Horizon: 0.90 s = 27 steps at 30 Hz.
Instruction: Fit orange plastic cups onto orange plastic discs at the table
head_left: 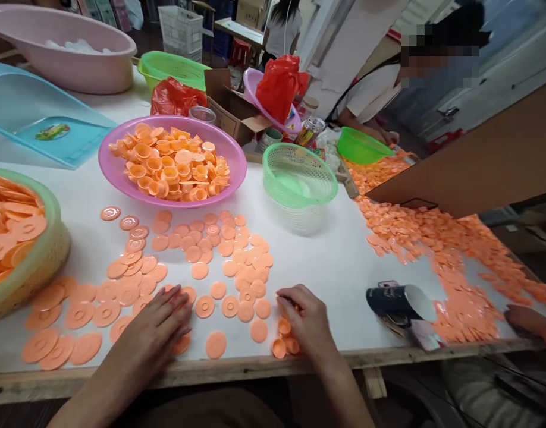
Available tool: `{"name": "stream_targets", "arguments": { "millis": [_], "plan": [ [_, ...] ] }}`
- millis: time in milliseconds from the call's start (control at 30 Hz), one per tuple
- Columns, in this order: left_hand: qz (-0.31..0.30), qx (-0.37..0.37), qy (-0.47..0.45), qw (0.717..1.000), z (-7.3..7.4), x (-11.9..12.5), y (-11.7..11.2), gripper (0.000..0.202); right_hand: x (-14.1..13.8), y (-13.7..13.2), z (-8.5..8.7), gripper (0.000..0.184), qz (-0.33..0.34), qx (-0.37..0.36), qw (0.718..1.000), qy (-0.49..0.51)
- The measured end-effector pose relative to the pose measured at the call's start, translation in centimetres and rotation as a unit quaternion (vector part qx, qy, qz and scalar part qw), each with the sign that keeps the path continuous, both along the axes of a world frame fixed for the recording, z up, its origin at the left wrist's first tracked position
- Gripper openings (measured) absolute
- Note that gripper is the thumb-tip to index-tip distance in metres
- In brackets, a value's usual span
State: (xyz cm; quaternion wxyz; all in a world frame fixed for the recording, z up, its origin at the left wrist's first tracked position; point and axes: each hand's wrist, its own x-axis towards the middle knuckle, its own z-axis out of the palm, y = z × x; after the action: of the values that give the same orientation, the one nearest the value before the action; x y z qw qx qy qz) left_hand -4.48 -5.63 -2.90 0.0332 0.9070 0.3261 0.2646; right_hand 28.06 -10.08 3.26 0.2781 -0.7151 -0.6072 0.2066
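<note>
My left hand [166, 318] lies flat, fingers stretched out, over orange plastic discs [204, 307] spread across the white tabletop. My right hand [306, 315] is at the near edge with its fingers curled and pressed together. Whatever its fingertips hold, if anything, is hidden. Beside and partly under that hand sits a small cluster of orange plastic cups [279, 348]. Beyond the discs stands a pink basin [237, 178] heaped with more of these small cups [169, 173]. At the far left, a pale green basket [54, 238] is full of larger orange discs [14, 226].
Green baskets [300, 172] stand nested right of the pink basin. A dark mug [389, 303] lies on its side near orange pieces [464, 297] piled at right. Another person's hand [529, 321] rests there. A blue tray [63, 139] and a cardboard box [231, 119] are farther back.
</note>
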Motion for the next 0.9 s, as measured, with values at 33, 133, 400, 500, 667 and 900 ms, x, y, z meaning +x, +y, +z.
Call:
{"name": "stream_targets", "arguments": {
  "millis": [33, 133, 400, 500, 667, 900],
  "plan": [
    [-0.006, -0.008, 0.011, 1.0, 0.2, 0.5, -0.2, 0.033, -1.0, 0.4, -0.2, 0.016, 0.028, 0.002, 1.0, 0.0],
    [-0.033, -0.026, 0.065, 0.997, 0.4, 2.2, -0.6, 0.042, -3.8, 1.2, -0.8, 0.017, 0.099, -0.003, 0.995, -0.032],
    [-0.042, -0.044, 0.083, 0.995, 0.3, 4.7, -0.9, 0.05, -4.9, -0.6, -0.7, 0.017, 0.153, -0.042, 0.985, -0.073],
    [-0.072, -0.063, 0.077, 0.992, 0.6, 6.2, -1.1, 0.055, -4.0, -1.6, -0.2, 0.017, 0.174, -0.03, 0.981, -0.077],
    [-0.095, -0.058, 0.082, 0.99, 0.3, 8.5, -0.9, 0.07, -0.1, -2.4, 0.5, 0.016, 0.021, 0.028, 0.997, -0.063],
    [-0.092, -0.017, 0.072, 0.993, -1.3, 7.5, -1.2, 0.069, 3.1, -1.5, 0.3, 0.016, -0.036, -0.01, 0.994, -0.099]
  ]
}}
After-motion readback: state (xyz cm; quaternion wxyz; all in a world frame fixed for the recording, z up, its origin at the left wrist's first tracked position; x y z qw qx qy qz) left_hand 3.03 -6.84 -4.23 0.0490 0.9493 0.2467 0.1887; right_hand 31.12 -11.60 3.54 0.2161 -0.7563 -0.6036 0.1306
